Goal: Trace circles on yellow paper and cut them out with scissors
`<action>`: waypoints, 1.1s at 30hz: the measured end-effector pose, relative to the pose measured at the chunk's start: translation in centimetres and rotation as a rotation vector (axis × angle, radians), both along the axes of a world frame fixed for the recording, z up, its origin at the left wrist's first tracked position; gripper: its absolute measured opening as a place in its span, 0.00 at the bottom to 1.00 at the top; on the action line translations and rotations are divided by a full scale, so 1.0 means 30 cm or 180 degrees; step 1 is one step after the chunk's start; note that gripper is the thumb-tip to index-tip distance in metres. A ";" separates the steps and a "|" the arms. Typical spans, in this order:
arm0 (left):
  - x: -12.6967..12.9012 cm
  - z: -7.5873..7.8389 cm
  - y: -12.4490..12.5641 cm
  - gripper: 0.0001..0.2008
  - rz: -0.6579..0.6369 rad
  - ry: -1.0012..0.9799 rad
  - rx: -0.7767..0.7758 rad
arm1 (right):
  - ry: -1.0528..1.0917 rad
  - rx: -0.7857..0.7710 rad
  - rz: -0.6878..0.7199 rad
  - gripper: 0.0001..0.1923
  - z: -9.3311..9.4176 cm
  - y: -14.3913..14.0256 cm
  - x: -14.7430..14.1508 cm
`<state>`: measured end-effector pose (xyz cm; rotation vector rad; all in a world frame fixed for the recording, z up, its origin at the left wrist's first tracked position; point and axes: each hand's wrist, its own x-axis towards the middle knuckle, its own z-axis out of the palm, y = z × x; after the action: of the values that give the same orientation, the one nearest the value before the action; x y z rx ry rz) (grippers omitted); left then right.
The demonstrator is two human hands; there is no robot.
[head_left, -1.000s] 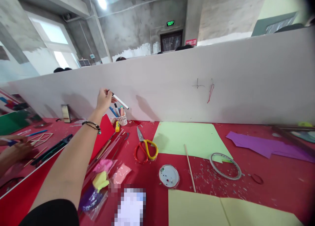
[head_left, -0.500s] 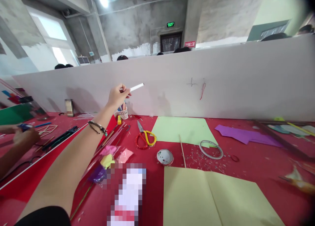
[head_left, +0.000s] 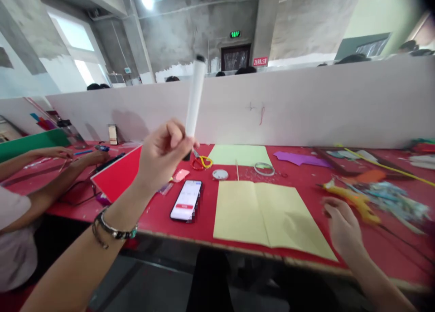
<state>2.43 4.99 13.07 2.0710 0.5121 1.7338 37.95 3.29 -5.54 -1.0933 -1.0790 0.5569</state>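
Raised in front of me, my left hand (head_left: 161,155) is closed around a white marker pen (head_left: 195,99) with dark ends, which stands nearly upright. At the right, my right hand (head_left: 345,226) hovers by the table edge, fingers loosely bent and slightly blurred; nothing shows in them. It is beside a yellow hot glue gun (head_left: 350,195) and the right edge of a creased pale yellow sheet (head_left: 239,212). A phone (head_left: 186,200) with a lit screen lies left of that sheet. Behind it are a shallow white dish (head_left: 220,174), a thin stick (head_left: 237,170) and scissors (head_left: 201,162).
A pale green sheet (head_left: 238,153), a roll of tape (head_left: 264,168) and purple paper (head_left: 301,158) lie farther back. A white partition (head_left: 306,108) bounds the table. At left, a red board (head_left: 118,178) stands near another person's arms (head_left: 57,178). Scraps (head_left: 390,198) lie right.
My left hand has come back from the pen cup near the partition, bringing the marker closer and turning it upright. My right hand has entered at the right. The view has shifted back, showing the table's front edge.
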 end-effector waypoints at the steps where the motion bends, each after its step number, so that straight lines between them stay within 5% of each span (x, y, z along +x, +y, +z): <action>1: 0.020 -0.062 -0.083 0.14 -0.0031 0.0126 -0.0137 | 0.0019 -0.0006 0.0130 0.07 0.026 -0.053 -0.021; 3: 0.077 -0.198 -0.244 0.10 -0.0196 0.0430 -0.0596 | -0.0046 -0.0076 0.0746 0.17 0.085 -0.188 -0.081; 6: 0.180 -0.379 -0.432 0.06 -0.0429 0.0989 -0.1192 | -0.0381 -0.0222 0.2818 0.34 0.170 -0.394 -0.201; 9: 0.246 -0.473 -0.510 0.06 -0.0639 0.1113 -0.1645 | -0.0858 -0.0383 0.2933 0.15 0.224 -0.505 -0.309; 13: 0.240 -0.460 -0.498 0.06 -0.0679 0.1878 -0.1685 | -0.1310 -0.0347 0.2394 0.12 0.256 -0.500 -0.381; 16: 0.204 -0.417 -0.472 0.11 -0.0587 0.2517 -0.1309 | -0.1446 -0.0190 0.2501 0.12 0.272 -0.458 -0.408; 19: 0.183 -0.391 -0.435 0.15 -0.0534 0.2569 -0.1230 | -0.1382 -0.0160 0.2658 0.12 0.285 -0.415 -0.437; 23: 0.203 -0.386 -0.366 0.15 -0.0492 0.2582 -0.1340 | -0.1210 -0.0204 0.2277 0.12 0.293 -0.363 -0.455; 30: 0.267 -0.356 -0.293 0.19 -0.0680 0.2192 -0.1829 | -0.0830 0.0070 0.1857 0.10 0.336 -0.285 -0.297; 33: 0.274 -0.337 -0.289 0.22 -0.0691 0.1931 -0.2306 | -0.1383 0.0445 0.1386 0.11 0.349 -0.257 -0.227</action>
<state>10.64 -3.69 2.95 1.9494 0.8857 0.6154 31.13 -4.43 4.95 -0.8762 -1.7332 0.5866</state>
